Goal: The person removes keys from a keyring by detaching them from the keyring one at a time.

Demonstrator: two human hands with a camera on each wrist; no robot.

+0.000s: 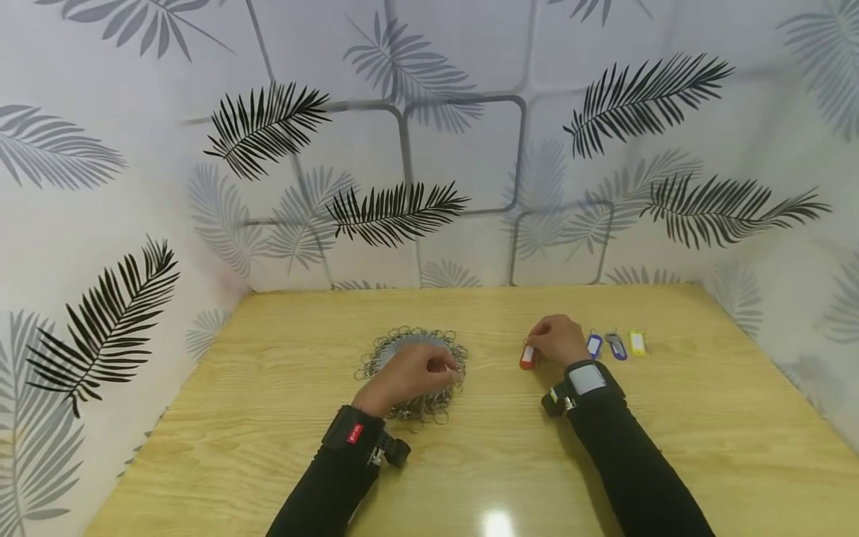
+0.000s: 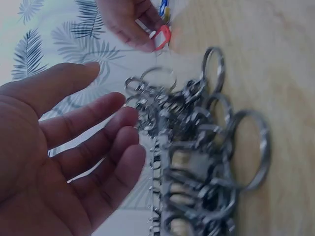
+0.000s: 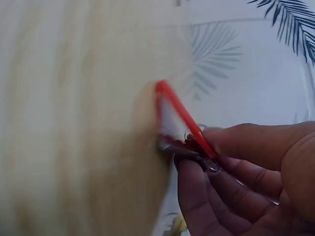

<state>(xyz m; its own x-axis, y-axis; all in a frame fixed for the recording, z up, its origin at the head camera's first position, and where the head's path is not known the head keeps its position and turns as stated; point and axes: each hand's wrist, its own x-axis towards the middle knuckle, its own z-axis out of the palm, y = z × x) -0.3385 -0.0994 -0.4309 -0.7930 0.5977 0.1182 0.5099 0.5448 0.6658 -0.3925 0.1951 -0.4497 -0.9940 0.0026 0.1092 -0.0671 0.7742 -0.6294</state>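
In the head view, my left hand (image 1: 412,373) is over a round grey disc (image 1: 406,343) hung about with many metal key rings (image 1: 429,409). Its fingers bend loosely in the left wrist view, with nothing between thumb and fingers, beside the key rings (image 2: 256,152). To the right, my right hand (image 1: 558,339) pinches a red key tag (image 1: 527,357) with a white label. The right wrist view has this red key tag (image 3: 179,108) tilted between thumb and fingers, a small metal part by the fingertips.
Right of my right hand, a blue key tag (image 1: 594,346), another blue one with a grey piece (image 1: 616,346) and a yellow key tag (image 1: 637,343) lie in a row on the wooden table (image 1: 496,455). A leaf-patterned wall covering (image 1: 463,164) rises behind the table.
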